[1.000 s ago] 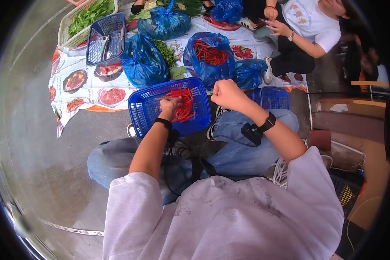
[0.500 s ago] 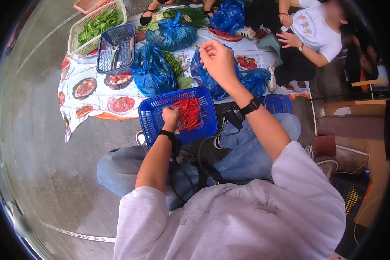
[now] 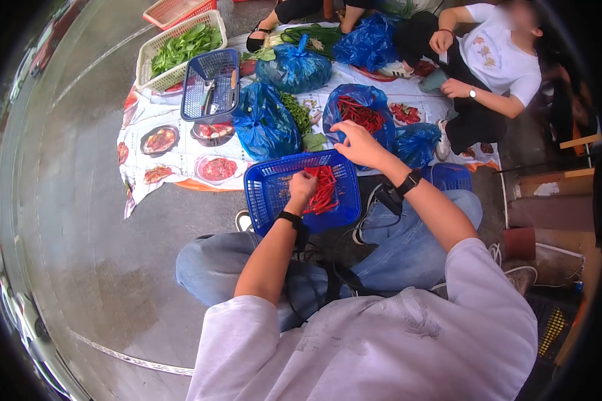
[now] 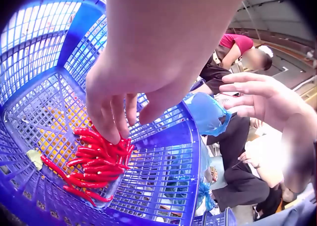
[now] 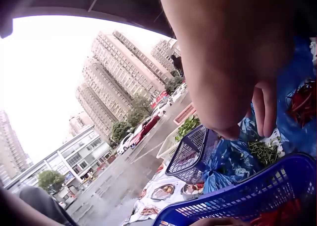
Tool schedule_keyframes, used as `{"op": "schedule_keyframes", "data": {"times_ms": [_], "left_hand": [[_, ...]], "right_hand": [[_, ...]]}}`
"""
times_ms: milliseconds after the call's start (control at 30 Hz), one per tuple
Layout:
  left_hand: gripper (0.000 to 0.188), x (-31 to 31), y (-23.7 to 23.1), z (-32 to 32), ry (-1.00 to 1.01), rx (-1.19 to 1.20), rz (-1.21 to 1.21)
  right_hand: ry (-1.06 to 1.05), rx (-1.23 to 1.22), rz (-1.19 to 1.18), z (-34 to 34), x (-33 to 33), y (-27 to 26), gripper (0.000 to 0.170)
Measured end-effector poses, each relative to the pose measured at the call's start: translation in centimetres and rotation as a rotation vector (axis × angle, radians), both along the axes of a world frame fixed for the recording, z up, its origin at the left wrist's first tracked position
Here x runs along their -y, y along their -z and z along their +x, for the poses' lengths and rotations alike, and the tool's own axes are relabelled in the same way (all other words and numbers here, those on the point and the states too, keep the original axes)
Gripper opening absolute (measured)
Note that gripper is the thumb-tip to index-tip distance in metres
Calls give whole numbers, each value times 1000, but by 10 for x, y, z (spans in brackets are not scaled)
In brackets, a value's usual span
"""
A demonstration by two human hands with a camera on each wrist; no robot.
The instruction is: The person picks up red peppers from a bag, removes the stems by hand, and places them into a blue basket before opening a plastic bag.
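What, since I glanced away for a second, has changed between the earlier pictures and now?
The right hand, raised across the chilli bag half a second ago, has come down near the far right corner of the blue basket, fingers now loosely extended. The left hand stays at the red chillies in that basket.

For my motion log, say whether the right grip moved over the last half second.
Yes: in the head view, the right grip shifted down the picture, from across the chilli bag to its lower edge.
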State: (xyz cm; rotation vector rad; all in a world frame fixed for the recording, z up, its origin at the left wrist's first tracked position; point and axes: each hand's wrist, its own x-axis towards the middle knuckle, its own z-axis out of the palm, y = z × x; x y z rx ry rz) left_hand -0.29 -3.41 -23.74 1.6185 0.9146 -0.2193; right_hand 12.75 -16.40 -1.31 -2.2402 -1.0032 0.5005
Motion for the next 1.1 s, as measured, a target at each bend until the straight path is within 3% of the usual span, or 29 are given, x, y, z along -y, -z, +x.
{"op": "schedule_keyframes", "data": {"times_ms": [100, 167, 200, 267, 367, 433, 533, 667, 767, 800, 867, 900, 933, 1000, 1033, 1100], "left_hand": [[21, -3, -66, 6, 108, -3, -37], [19, -12, -128, 19, 234, 23, -444], [23, -23, -165, 26, 251, 56, -528], [30, -61, -221, 43, 217, 193, -475], [31, -143, -267, 70, -41, 393, -217], [30, -216, -260, 91, -181, 457, -27], [33, -319, -230, 113, -266, 367, 222], [41, -404, -153, 128, -90, 123, 392], [46, -431, -86, 138, 157, -57, 467], [46, -421, -89, 143, 363, -107, 511], [44, -454, -20, 155, 617, -120, 587], [42, -459, -1, 160, 607, -174, 479], [50, -454, -3, 170, 741, -281, 459], [49, -440, 0, 179, 617, -457, 306], [52, -446, 12, 182, 685, -527, 289], [52, -449, 35, 191, 631, -690, 219]], "right_hand": [[-74, -97, -37, -8, 37, -40, 36], [-87, -183, -52, -10, 55, -65, 33], [-41, -306, -18, -8, 64, -71, 30], [-2, -437, 16, -8, 70, -80, 28], [121, -518, 97, -8, 72, -89, 24], [104, -508, 155, -15, 65, -94, 23], [39, -470, 195, -21, 60, -104, 24], [6, -444, 110, -25, 51, -116, 25], [-9, -507, 61, -19, 41, -117, 27], [-2, -539, 34, -17, 38, -117, 27], [-17, -522, -29, -9, 32, -118, 27], [3, -530, -67, -5, 29, -120, 29], [-3, -546, -82, 0, 25, -120, 29], [25, -519, -101, 6, 19, -119, 31], [30, -525, -116, 10, 18, -118, 34], [28, -548, -138, 18, 12, -119, 35]]}}
